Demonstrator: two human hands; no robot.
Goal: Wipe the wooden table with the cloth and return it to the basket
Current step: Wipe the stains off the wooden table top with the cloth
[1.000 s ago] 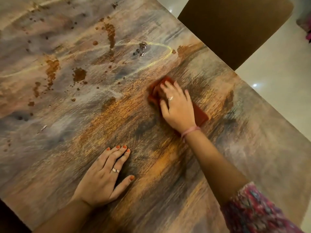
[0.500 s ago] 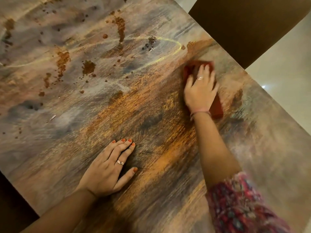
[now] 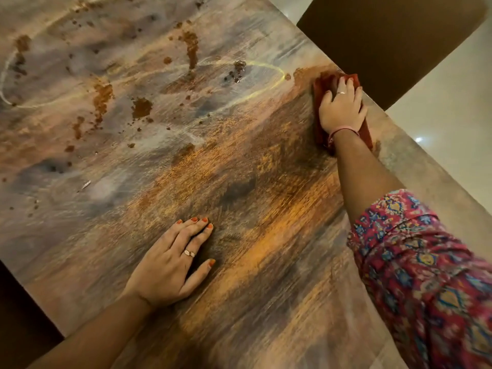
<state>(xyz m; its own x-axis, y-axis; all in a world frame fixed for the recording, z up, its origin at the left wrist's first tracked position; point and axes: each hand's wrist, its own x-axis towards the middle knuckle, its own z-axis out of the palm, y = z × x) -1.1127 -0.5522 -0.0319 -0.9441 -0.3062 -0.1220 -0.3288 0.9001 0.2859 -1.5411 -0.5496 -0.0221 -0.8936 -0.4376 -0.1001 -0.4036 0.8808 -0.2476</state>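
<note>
- At the table's far right edge, the right hand (image 3: 342,109) presses flat, fingers spread, on the folded red cloth (image 3: 322,129), pinning it for a scrubbing stroke.
- Near the front edge, the left hand (image 3: 170,265) lies open, palm down, likely bracing.
- Rough-grained wooden table (image 3: 253,209) carries crumbly brown stains (image 3: 141,107) toward its far left.
- No basket is visible.

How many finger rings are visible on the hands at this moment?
2. One ring is on the left hand, flat on the table. The other ring is on the right hand, pressing the cloth. Hidden finger sides might hold more.
</note>
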